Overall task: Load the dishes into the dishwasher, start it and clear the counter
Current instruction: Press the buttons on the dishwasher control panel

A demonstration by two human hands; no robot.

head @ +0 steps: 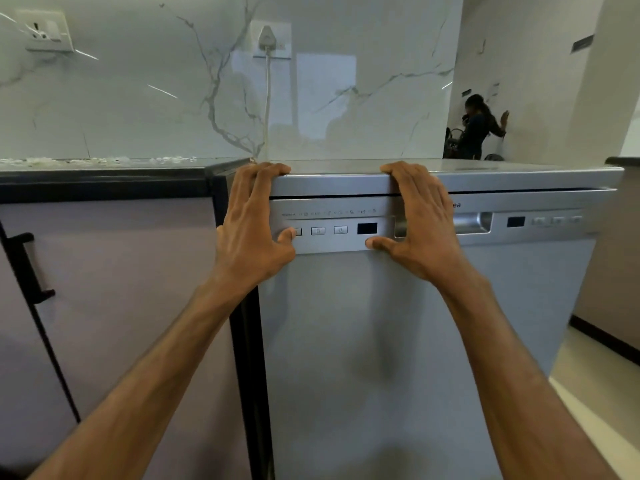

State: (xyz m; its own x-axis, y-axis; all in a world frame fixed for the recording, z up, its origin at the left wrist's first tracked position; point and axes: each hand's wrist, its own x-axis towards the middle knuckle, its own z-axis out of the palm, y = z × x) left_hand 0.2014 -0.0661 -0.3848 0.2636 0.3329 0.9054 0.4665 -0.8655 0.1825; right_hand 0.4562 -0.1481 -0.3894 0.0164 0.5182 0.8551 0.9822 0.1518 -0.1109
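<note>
There is one dishwasher (398, 341). Two hands: left hand (249, 233), right hand (422, 230). Two wall sockets: left socket (45, 31), plugged socket (284, 32), with one plug (266, 38). Two dark screens: left display (367, 228), right display (515, 222). One cabinet handle (29, 268). One distant person (479, 129).

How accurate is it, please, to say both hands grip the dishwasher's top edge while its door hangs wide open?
No: the head view shows the door shut. The left hand and right hand do grip the top edge of the dishwasher.
</note>
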